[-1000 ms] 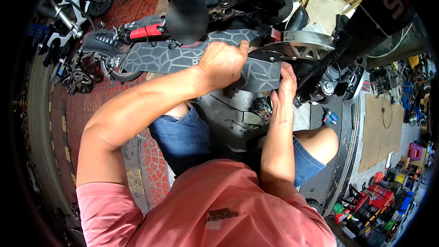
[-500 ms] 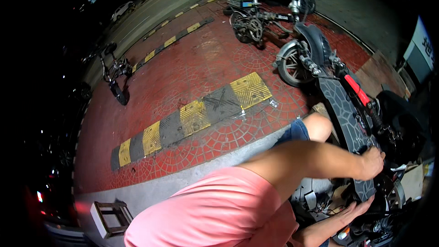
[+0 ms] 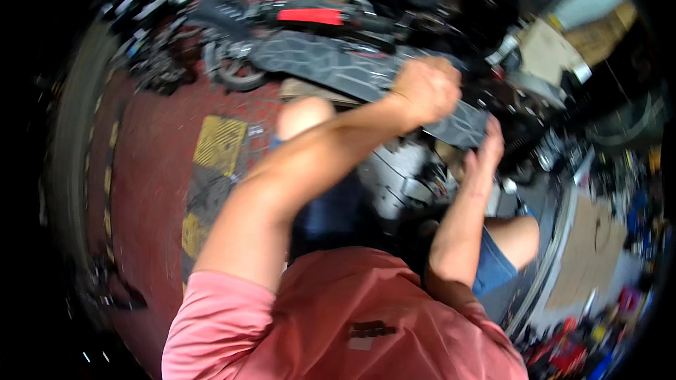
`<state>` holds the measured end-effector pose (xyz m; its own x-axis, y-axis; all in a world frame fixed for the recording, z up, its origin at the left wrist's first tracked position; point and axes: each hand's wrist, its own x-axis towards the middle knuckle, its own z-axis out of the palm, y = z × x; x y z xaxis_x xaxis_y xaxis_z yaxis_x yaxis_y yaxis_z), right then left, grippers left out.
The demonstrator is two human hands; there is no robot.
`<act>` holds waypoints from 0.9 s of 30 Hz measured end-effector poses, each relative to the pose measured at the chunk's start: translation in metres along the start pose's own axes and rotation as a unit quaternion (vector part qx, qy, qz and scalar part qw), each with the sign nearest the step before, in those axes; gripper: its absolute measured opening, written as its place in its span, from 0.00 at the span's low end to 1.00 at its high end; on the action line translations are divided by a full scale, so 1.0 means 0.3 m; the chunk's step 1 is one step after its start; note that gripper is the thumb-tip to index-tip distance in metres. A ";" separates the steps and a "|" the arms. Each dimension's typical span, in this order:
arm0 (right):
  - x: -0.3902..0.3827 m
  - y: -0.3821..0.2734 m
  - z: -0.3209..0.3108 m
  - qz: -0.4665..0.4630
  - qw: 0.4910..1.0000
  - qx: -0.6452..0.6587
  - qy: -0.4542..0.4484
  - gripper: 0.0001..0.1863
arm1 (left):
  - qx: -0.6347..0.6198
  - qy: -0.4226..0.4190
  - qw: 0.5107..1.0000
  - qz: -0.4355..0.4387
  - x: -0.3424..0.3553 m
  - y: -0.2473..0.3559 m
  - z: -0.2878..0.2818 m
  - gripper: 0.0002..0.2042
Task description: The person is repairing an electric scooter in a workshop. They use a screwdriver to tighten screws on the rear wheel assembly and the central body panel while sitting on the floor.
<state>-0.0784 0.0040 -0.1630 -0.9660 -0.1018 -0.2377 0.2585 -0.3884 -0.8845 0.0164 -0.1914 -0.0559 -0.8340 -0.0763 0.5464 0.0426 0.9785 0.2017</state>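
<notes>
A dark scooter deck panel with a patterned grip surface (image 3: 331,63) stretches across the upper middle of the view. My left hand (image 3: 426,88) is clenched in a fist on its near edge. My right hand (image 3: 487,148) presses against the panel's right end, fingers pointing up. Under the panel sits the open body of the scooter (image 3: 405,179) with grey parts and wires showing. The picture is blurred by motion.
A scooter wheel (image 3: 236,74) and a red trim piece (image 3: 310,15) lie at the upper left. A yellow and black speed bump (image 3: 215,144) crosses the red brick paving. Cardboard (image 3: 588,253) and tools lie at the right.
The view has swung back from the street side to the scooter. Both hands remain on the deck panel, left hand on top, right hand at its end.
</notes>
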 end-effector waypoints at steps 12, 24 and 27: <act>-0.076 -0.055 0.034 0.008 0.998 0.045 -0.047 0.06 | -0.082 0.085 0.983 0.143 0.042 -0.099 -0.003 0.06; -0.114 -0.089 0.099 0.017 0.999 0.032 -0.029 0.09 | -0.175 0.015 0.962 0.210 0.085 -0.199 -0.001 0.09; -0.120 -0.080 0.084 0.021 0.999 0.032 -0.023 0.04 | -0.187 -0.014 0.948 0.256 0.112 -0.226 0.003 0.07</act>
<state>-0.0499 -0.0060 -0.1231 -0.9539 -0.1604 -0.2536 0.2991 -0.4410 -0.8462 -0.0152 -0.2603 -0.0520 -0.6647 0.4006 0.6307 0.6342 0.7487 0.1928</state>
